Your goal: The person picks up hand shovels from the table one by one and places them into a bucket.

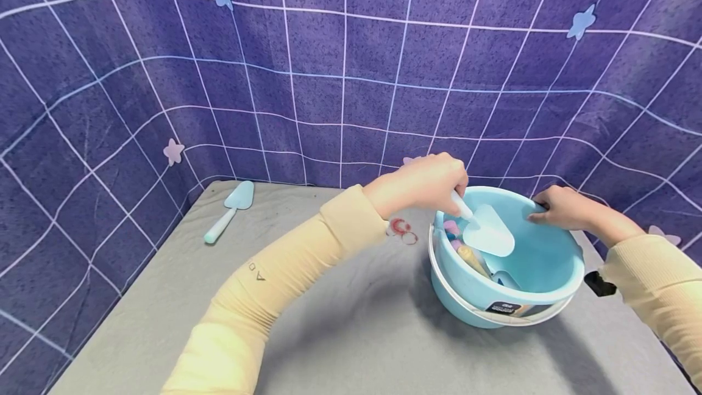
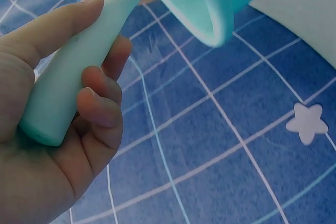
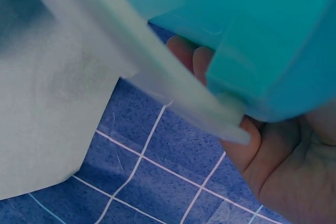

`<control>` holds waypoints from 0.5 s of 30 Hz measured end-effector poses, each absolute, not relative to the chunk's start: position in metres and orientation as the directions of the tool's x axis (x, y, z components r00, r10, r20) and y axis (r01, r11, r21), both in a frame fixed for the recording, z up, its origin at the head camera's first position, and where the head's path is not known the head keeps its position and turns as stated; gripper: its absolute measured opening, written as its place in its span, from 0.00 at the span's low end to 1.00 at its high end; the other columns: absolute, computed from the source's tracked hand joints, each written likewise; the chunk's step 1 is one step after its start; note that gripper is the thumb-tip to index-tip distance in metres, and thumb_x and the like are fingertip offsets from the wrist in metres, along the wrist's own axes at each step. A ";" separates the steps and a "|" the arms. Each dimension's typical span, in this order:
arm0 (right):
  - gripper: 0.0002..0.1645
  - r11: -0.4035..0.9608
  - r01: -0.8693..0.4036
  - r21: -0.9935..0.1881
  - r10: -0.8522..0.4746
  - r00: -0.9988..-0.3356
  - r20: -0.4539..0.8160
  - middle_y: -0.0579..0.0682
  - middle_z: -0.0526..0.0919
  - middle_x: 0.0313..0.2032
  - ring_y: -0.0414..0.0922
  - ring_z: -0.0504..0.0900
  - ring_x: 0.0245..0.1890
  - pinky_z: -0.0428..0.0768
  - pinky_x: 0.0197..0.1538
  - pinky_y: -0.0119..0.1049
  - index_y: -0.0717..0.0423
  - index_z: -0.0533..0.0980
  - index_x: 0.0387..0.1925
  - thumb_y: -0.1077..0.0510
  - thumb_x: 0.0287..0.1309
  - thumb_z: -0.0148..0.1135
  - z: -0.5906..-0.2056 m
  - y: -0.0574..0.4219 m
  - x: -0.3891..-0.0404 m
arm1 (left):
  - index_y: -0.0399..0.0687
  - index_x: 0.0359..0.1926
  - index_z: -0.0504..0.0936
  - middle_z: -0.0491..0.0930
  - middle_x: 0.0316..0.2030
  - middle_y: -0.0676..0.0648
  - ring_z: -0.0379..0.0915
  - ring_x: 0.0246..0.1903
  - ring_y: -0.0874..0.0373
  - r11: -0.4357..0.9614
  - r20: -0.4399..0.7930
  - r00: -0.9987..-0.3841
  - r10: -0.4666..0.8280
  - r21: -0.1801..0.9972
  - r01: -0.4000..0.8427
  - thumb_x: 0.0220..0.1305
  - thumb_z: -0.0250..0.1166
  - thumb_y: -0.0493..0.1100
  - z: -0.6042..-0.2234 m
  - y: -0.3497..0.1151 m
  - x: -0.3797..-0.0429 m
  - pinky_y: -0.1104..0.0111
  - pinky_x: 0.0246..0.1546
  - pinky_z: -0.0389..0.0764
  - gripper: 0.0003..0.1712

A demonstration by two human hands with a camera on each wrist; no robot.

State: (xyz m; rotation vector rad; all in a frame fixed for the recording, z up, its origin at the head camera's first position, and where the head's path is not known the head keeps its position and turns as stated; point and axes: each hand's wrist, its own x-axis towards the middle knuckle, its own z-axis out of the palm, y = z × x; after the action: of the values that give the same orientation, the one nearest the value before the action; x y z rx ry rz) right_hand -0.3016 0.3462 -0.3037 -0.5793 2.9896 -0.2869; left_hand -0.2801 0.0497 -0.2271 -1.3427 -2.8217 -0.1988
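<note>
My left hand grips the pale handle of a light-blue toy shovel, its flat blade tilted down inside the mouth of a light-blue bucket. In the left wrist view, thumb and fingers curl round that shovel's handle. My right hand holds the bucket's far right rim, thumb inside and fingers outside. Within the bucket lie several small things, including a yellow piece, a pink piece and a blue piece. The bucket's white carrying handle hangs down on the near side.
A second light-blue tool, a trowel with a pale handle, lies at the table's back left. Grey cloth with a red mark covers the table. A purple grid-patterned curtain stands behind. Something black shows beside my right wrist.
</note>
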 end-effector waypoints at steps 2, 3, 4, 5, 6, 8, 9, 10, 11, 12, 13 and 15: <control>0.17 0.911 -0.360 -0.203 -0.376 -0.925 -0.047 0.42 0.61 0.14 0.39 0.63 0.17 0.62 0.23 0.32 0.54 0.68 0.17 0.57 0.53 0.65 -0.303 0.346 -0.301 | 0.51 0.34 0.84 0.80 0.33 0.57 0.72 0.31 0.64 0.624 0.041 -0.630 0.775 0.105 0.774 0.53 0.70 0.48 -0.230 0.057 -0.277 0.73 0.31 0.74 0.09; 0.16 0.910 -0.359 -0.207 -0.376 -0.926 -0.048 0.42 0.61 0.15 0.40 0.63 0.17 0.62 0.23 0.32 0.54 0.68 0.17 0.57 0.53 0.65 -0.303 0.346 -0.301 | 0.52 0.35 0.84 0.80 0.34 0.57 0.73 0.31 0.64 0.627 0.027 -0.632 0.774 0.100 0.772 0.53 0.70 0.49 -0.231 0.061 -0.276 0.74 0.31 0.74 0.10; 0.16 0.910 -0.357 -0.210 -0.375 -0.926 -0.050 0.42 0.61 0.15 0.40 0.63 0.17 0.62 0.23 0.32 0.54 0.69 0.18 0.58 0.53 0.65 -0.303 0.346 -0.301 | 0.52 0.36 0.84 0.79 0.35 0.57 0.73 0.33 0.64 0.630 0.012 -0.633 0.774 0.088 0.772 0.54 0.70 0.49 -0.232 0.065 -0.274 0.74 0.32 0.74 0.10; 0.15 0.910 -0.355 -0.213 -0.374 -0.926 -0.052 0.42 0.61 0.15 0.40 0.63 0.17 0.62 0.23 0.32 0.55 0.69 0.18 0.58 0.53 0.65 -0.303 0.346 -0.301 | 0.53 0.38 0.83 0.79 0.37 0.58 0.74 0.34 0.64 0.638 -0.003 -0.640 0.768 0.071 0.766 0.54 0.70 0.50 -0.233 0.069 -0.272 0.73 0.33 0.75 0.11; 0.15 0.910 -0.354 -0.216 -0.373 -0.926 -0.054 0.43 0.62 0.15 0.40 0.63 0.17 0.62 0.23 0.32 0.55 0.69 0.18 0.58 0.53 0.65 -0.303 0.345 -0.301 | 0.54 0.38 0.83 0.79 0.38 0.58 0.74 0.35 0.64 0.644 -0.016 -0.644 0.765 0.051 0.763 0.54 0.69 0.51 -0.234 0.072 -0.270 0.72 0.34 0.75 0.12; 0.15 0.910 -0.352 -0.218 -0.372 -0.927 -0.057 0.43 0.62 0.15 0.40 0.64 0.17 0.63 0.23 0.32 0.55 0.69 0.18 0.58 0.53 0.65 -0.303 0.345 -0.301 | 0.56 0.40 0.82 0.79 0.40 0.59 0.74 0.36 0.65 0.654 -0.036 -0.654 0.756 0.015 0.756 0.55 0.69 0.53 -0.237 0.080 -0.267 0.71 0.36 0.76 0.13; 0.15 0.910 -0.351 -0.218 -0.372 -0.927 -0.058 0.43 0.62 0.15 0.40 0.64 0.17 0.63 0.23 0.32 0.55 0.69 0.18 0.58 0.53 0.65 -0.303 0.345 -0.301 | 0.57 0.40 0.82 0.79 0.40 0.59 0.75 0.36 0.65 0.658 -0.045 -0.658 0.752 -0.002 0.753 0.55 0.69 0.54 -0.238 0.083 -0.265 0.70 0.36 0.76 0.14; 0.15 0.911 -0.351 -0.218 -0.371 -0.927 -0.058 0.43 0.62 0.15 0.40 0.64 0.17 0.63 0.23 0.32 0.55 0.69 0.18 0.58 0.53 0.65 -0.303 0.345 -0.301 | 0.58 0.40 0.82 0.79 0.40 0.60 0.75 0.36 0.65 0.659 -0.049 -0.659 0.750 -0.021 0.752 0.54 0.69 0.55 -0.240 0.086 -0.264 0.70 0.36 0.76 0.14; 0.15 0.911 -0.352 -0.216 -0.372 -0.927 -0.057 0.43 0.62 0.15 0.40 0.64 0.17 0.63 0.23 0.32 0.55 0.69 0.18 0.58 0.53 0.65 -0.303 0.345 -0.301 | 0.58 0.39 0.81 0.79 0.39 0.60 0.74 0.35 0.65 0.660 -0.051 -0.661 0.749 -0.039 0.751 0.54 0.69 0.56 -0.241 0.090 -0.263 0.70 0.36 0.77 0.14; 0.16 0.911 -0.352 -0.215 -0.372 -0.927 -0.056 0.43 0.63 0.15 0.40 0.65 0.17 0.63 0.23 0.33 0.55 0.69 0.18 0.58 0.53 0.65 -0.303 0.345 -0.301 | 0.59 0.38 0.81 0.78 0.38 0.60 0.74 0.34 0.65 0.660 -0.053 -0.662 0.748 -0.051 0.749 0.54 0.69 0.57 -0.243 0.093 -0.262 0.70 0.35 0.76 0.14; 0.16 0.911 -0.354 -0.213 -0.373 -0.926 -0.054 0.43 0.63 0.15 0.40 0.65 0.17 0.64 0.23 0.33 0.55 0.68 0.17 0.58 0.53 0.65 -0.303 0.345 -0.301 | 0.59 0.38 0.80 0.78 0.37 0.60 0.74 0.34 0.65 0.661 -0.055 -0.664 0.745 -0.063 0.747 0.54 0.69 0.57 -0.244 0.095 -0.261 0.70 0.35 0.76 0.14; 0.16 0.910 -0.359 -0.208 -0.376 -0.925 -0.049 0.43 0.62 0.14 0.40 0.65 0.17 0.64 0.23 0.33 0.55 0.68 0.17 0.58 0.53 0.65 -0.303 0.345 -0.301 | 0.59 0.37 0.80 0.77 0.36 0.60 0.73 0.34 0.65 0.661 -0.066 -0.666 0.743 -0.078 0.746 0.54 0.69 0.56 -0.248 0.100 -0.260 0.70 0.34 0.76 0.13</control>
State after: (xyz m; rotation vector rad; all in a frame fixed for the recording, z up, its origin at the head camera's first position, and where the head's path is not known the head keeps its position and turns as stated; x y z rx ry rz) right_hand -0.3011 0.3446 -0.3031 -0.5754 2.9835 -0.3000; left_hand -0.2598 0.1003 -0.2475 -1.2952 -2.8889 0.1562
